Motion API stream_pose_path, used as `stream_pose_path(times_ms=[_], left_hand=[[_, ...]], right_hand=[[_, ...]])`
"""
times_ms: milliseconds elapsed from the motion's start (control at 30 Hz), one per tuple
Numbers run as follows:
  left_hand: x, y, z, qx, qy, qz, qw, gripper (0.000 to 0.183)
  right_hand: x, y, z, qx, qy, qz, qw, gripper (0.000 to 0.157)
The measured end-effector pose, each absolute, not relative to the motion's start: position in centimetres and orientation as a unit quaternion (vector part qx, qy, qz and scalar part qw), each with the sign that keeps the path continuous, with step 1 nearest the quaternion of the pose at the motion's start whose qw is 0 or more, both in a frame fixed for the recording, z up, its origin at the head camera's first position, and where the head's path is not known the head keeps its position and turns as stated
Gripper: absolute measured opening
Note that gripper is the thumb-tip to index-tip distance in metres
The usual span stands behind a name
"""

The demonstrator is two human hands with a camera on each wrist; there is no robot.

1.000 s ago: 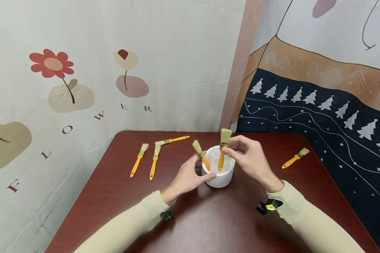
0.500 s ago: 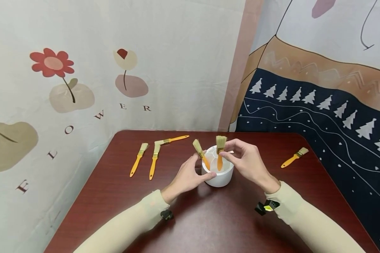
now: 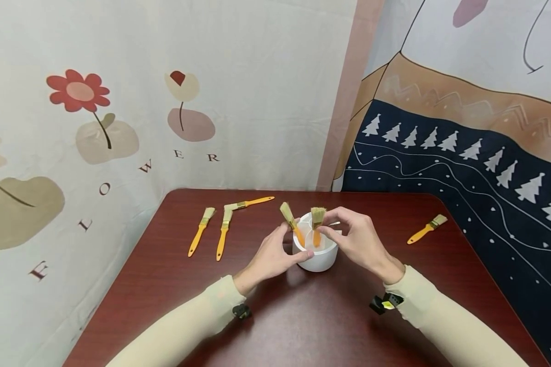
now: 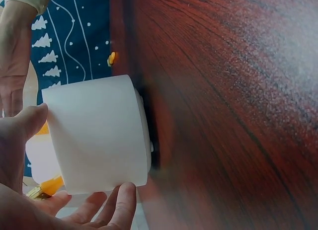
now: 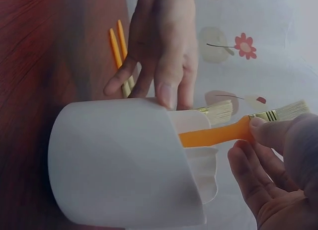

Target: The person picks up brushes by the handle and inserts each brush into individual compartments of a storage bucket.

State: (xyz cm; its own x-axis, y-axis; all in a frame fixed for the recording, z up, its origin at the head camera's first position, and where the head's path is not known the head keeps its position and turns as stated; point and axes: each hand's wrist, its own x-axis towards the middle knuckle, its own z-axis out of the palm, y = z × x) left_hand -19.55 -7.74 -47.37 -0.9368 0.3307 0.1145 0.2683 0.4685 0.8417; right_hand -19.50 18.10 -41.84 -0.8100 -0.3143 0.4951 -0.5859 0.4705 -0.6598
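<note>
Now the right hand [image 3: 361, 245], pinching narrowly, has a brush [image 3: 318, 217] lower inside the white pot [image 3: 319, 262], seemingly nearly seated beside a second brush [image 3: 292, 224], while the left hand [image 3: 274, 254] grips the pot widely.

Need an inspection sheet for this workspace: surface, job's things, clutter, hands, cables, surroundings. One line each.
Surface: dark red table, wood-grained, glossy.
Job's things: white container, upright; leaning brush inside; held brush, bristles up, handle partly inside; three loose brushes lying at left, lone brush lying at right.
Clutter: nothing seen beyond those loose brushes.
Hands: left hand holds the container; right hand pinches the held brush.
Cables: nothing seen.
Surroundings: flower-print backdrop behind and left; tree-print backdrop right.
</note>
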Motion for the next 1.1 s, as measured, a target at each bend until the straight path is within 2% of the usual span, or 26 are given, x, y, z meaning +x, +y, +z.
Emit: stream_pose_path(times_ms=[333, 1100], left_hand=[[-19.5, -7.6, -47.3, 0.178, 0.855, 0.487, 0.024, 0.096], [-19.4, -7.6, -47.3, 0.177, 0.851, 0.493, 0.023, 0.095]], right_hand=[[-19.3, 18.4, -42.8, 0.317, -0.857, 0.357, 0.194, 0.032], [-19.1, 18.6, -44.5, 0.386, -0.838, 0.315, 0.222, 0.035]])
